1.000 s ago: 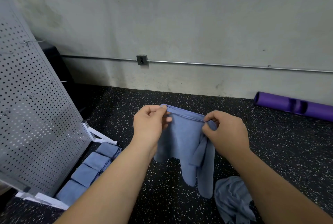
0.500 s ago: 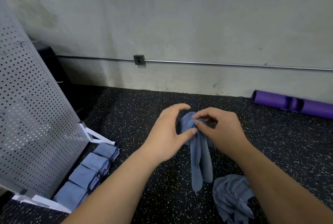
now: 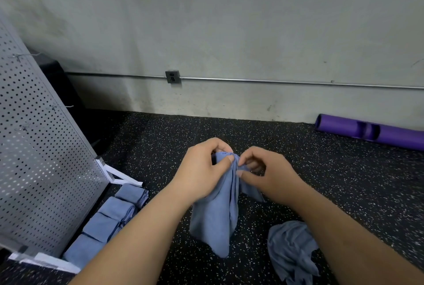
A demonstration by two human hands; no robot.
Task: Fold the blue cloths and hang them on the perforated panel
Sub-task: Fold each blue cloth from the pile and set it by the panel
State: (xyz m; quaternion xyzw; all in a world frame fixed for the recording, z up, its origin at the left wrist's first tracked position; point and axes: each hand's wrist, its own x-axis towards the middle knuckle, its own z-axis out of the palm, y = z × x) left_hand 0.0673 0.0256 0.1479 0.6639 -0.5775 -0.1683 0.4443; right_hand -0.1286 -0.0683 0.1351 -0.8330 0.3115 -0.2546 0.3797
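A blue cloth [image 3: 215, 216] hangs in the air in front of me, gathered at its top edge. My left hand [image 3: 202, 170] pinches that top edge between thumb and fingers. My right hand [image 3: 266, 174] pinches the same edge right beside it, fingertips almost touching the left. A crumpled blue cloth [image 3: 291, 248] lies on the floor at the lower right. Several folded blue cloths [image 3: 110, 218] lie in a row at the foot of the perforated panel [image 3: 39, 158], which leans at the left with wire hooks on it.
The floor [image 3: 321, 181] is black speckled rubber. A purple foam roller [image 3: 371, 131] lies by the wall at the right. The panel's white foot [image 3: 121, 175] sticks out onto the floor. A wall outlet [image 3: 172, 77] and conduit run along the grey wall.
My hands have come together from holding the cloth's top edge stretched wide. The cloth now hangs bunched and doubled below both hands, spreading a little wider than half a second ago.
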